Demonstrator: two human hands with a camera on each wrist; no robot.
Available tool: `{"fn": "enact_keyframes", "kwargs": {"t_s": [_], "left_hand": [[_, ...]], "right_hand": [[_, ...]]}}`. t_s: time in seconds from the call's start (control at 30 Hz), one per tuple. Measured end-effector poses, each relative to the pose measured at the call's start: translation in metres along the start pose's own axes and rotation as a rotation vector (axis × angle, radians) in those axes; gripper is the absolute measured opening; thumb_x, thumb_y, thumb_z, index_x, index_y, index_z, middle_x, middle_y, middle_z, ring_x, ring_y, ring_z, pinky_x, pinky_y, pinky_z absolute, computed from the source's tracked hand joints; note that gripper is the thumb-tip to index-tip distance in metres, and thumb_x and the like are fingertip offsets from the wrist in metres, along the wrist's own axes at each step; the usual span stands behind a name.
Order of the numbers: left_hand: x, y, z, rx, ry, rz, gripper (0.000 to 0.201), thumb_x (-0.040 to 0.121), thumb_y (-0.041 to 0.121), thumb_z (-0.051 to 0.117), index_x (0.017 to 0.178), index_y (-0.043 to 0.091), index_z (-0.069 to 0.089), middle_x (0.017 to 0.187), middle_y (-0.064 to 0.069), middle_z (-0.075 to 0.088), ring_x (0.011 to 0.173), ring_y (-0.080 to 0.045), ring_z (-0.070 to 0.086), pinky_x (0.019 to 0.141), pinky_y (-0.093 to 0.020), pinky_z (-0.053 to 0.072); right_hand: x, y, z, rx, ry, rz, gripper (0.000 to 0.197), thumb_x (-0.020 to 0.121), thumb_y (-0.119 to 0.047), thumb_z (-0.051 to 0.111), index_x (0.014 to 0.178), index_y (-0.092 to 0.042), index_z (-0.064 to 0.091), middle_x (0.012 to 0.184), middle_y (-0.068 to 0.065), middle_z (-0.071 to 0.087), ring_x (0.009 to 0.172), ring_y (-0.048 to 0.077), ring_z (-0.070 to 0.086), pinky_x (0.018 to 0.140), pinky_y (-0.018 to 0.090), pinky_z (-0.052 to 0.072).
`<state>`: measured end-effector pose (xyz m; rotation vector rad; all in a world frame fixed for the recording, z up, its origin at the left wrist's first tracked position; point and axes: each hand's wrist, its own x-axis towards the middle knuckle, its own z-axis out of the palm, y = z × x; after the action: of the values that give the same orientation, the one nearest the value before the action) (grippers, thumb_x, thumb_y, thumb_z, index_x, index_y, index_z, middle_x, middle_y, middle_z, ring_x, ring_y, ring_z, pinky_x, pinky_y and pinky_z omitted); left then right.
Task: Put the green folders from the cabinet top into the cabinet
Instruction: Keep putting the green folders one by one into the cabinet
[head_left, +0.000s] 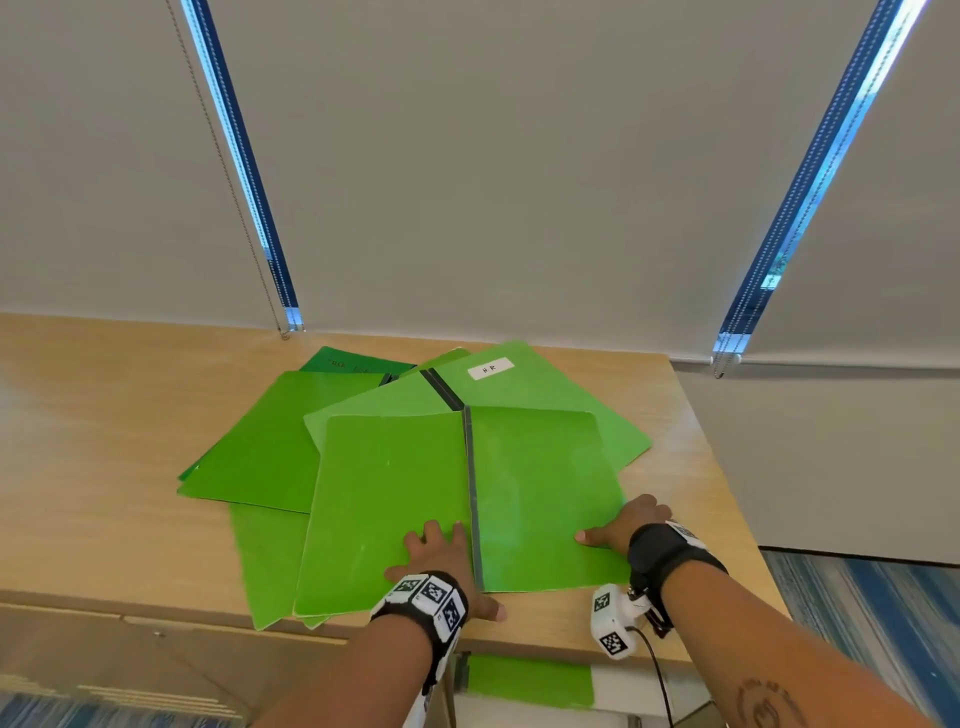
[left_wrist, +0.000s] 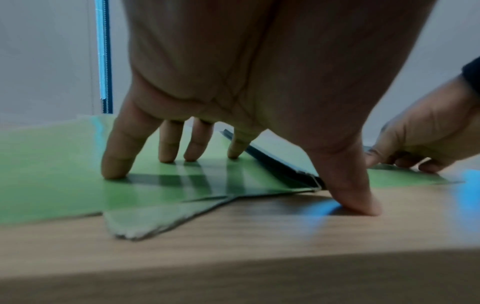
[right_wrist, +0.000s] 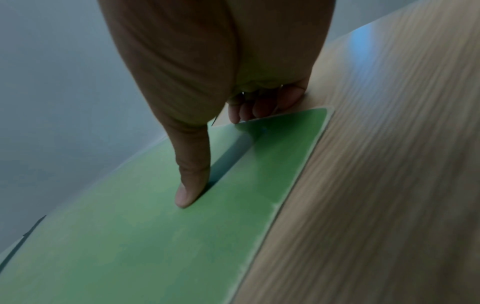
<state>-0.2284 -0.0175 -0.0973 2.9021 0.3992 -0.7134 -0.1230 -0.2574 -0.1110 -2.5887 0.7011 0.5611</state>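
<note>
Currently: green folders (head_left: 395, 467) fanned in a loose heap on the cabinet top (head_left: 104, 415). Left hand (head_left: 441, 558) flat, fingers spread, pinning the uppermost folder (head_left: 540, 488) (open, spine up). Right hand (head_left: 631, 522) pinches its right edge, likely to close it.

green folders (head_left: 395, 467) | overlapping, flat on cabinet top (head_left: 104, 467) | top one opened

Counted at least five green folders (head_left: 457, 499) fanned across the bench (head_left: 104, 467), one more below; two hands (head_left: 441, 551).
</note>
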Motion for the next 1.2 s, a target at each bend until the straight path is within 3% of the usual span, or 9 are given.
{"fn": "enact_keyframes", "kwargs": {"t_s": [0.17, 0.3, 0.53, 0.7, 0.77, 0.83, 0.97, 1.1, 1.2], "left_hand": [[-0.007, -0.003, 0.010, 0.093, 0.046, 0.056, 0.101, 0.064, 0.078, 0.060, 0.142, 0.023, 0.026, 0.140, -0.006, 0.028, 0.129, -0.033, 0.030, 0.092, -0.057, 0.045], [-0.012, -0.006, 0.000, 0.215, 0.086, 0.229, 0.082, 0.084, 0.066, 0.044, 0.141, 0.007, 0.034, 0.134, -0.015, 0.043, 0.117, -0.033, 0.050, 0.095, -0.042, 0.046], [-0.018, -0.027, -0.029, -0.205, -0.069, 0.319, 0.072, 0.083, 0.069, 0.048, 0.140, 0.025, 0.043, 0.139, -0.002, 0.054, 0.121, -0.022, 0.054, 0.100, -0.033, 0.045], [-0.031, -0.027, -0.041, -0.370, -0.098, 0.280, 0.073, 0.088, 0.058, 0.052, 0.147, 0.020, 0.033, 0.149, -0.003, 0.043, 0.131, -0.020, 0.046, 0.108, -0.032, 0.036], [-0.034, -0.023, -0.042, -0.386, -0.048, 0.283, 0.063, 0.092, 0.049, 0.048, 0.146, 0.019, 0.034, 0.136, -0.005, 0.056, 0.117, -0.020, 0.057, 0.102, -0.035, 0.045], [-0.039, -0.018, -0.046, -0.399, 0.048, 0.298, 0.054, 0.096, 0.039, 0.042, 0.144, 0.018, 0.030, 0.103, -0.005, 0.067, 0.088, -0.022, 0.065, 0.082, -0.035, 0.054], [-0.053, -0.013, -0.072, -0.467, 0.329, 0.287, 0.073, 0.097, 0.019, 0.037, 0.150, 0.031, -0.012, 0.061, -0.003, 0.053, 0.049, -0.018, 0.045, 0.048, -0.029, 0.036], [-0.056, -0.009, -0.102, -0.738, 0.448, 0.378, 0.065, 0.095, 0.013, 0.036, 0.145, 0.050, 0.017, 0.056, -0.006, 0.047, 0.049, -0.024, 0.047, 0.058, -0.042, 0.056], [-0.065, -0.005, -0.119, -1.028, 0.514, 0.418, 0.053, 0.095, 0.006, 0.037, 0.137, 0.039, 0.037, 0.056, 0.003, 0.040, 0.045, -0.012, 0.043, 0.074, -0.045, 0.059]], "right_hand": [[-0.005, 0.005, 0.001, -0.015, -0.043, 0.004, 0.133, 0.035, -0.071, 0.083, 0.138, -0.007, 0.028, 0.140, 0.016, 0.036, 0.130, 0.033, 0.040, 0.104, 0.041, 0.044], [-0.014, 0.010, 0.001, -0.001, -0.011, -0.040, 0.122, 0.044, -0.064, 0.084, 0.137, -0.008, 0.029, 0.141, 0.017, 0.032, 0.132, 0.036, 0.036, 0.105, 0.045, 0.041], [-0.041, 0.021, 0.009, 0.006, 0.036, -0.208, 0.088, 0.064, -0.069, 0.069, 0.127, -0.014, 0.044, 0.131, 0.014, 0.039, 0.121, 0.035, 0.039, 0.099, 0.041, 0.041], [-0.061, 0.013, 0.007, 0.003, -0.023, -0.287, 0.077, 0.077, -0.055, 0.064, 0.141, -0.023, 0.037, 0.141, 0.012, 0.036, 0.130, 0.036, 0.034, 0.106, 0.041, 0.036], [-0.070, 0.005, 0.007, 0.002, -0.043, -0.352, 0.072, 0.080, -0.043, 0.062, 0.144, -0.024, 0.035, 0.145, 0.012, 0.035, 0.133, 0.036, 0.034, 0.109, 0.040, 0.033], [-0.079, -0.008, 0.006, 0.033, -0.054, -0.464, 0.068, 0.082, -0.027, 0.058, 0.146, -0.024, 0.034, 0.150, 0.012, 0.032, 0.137, 0.033, 0.033, 0.113, 0.037, 0.031], [-0.104, -0.039, -0.003, 0.196, -0.151, -0.681, 0.063, 0.088, -0.009, 0.050, 0.148, -0.021, 0.033, 0.154, 0.006, 0.029, 0.141, 0.022, 0.032, 0.115, 0.028, 0.028], [-0.122, -0.066, -0.015, 0.382, -0.186, -0.741, 0.052, 0.092, -0.017, 0.049, 0.144, -0.022, 0.042, 0.152, 0.003, 0.035, 0.139, 0.018, 0.035, 0.115, 0.028, 0.026], [-0.125, -0.077, -0.021, 0.578, -0.204, -0.644, 0.059, 0.092, -0.047, 0.052, 0.143, -0.019, 0.041, 0.149, 0.007, 0.040, 0.133, 0.024, 0.043, 0.113, 0.041, 0.034]]}}
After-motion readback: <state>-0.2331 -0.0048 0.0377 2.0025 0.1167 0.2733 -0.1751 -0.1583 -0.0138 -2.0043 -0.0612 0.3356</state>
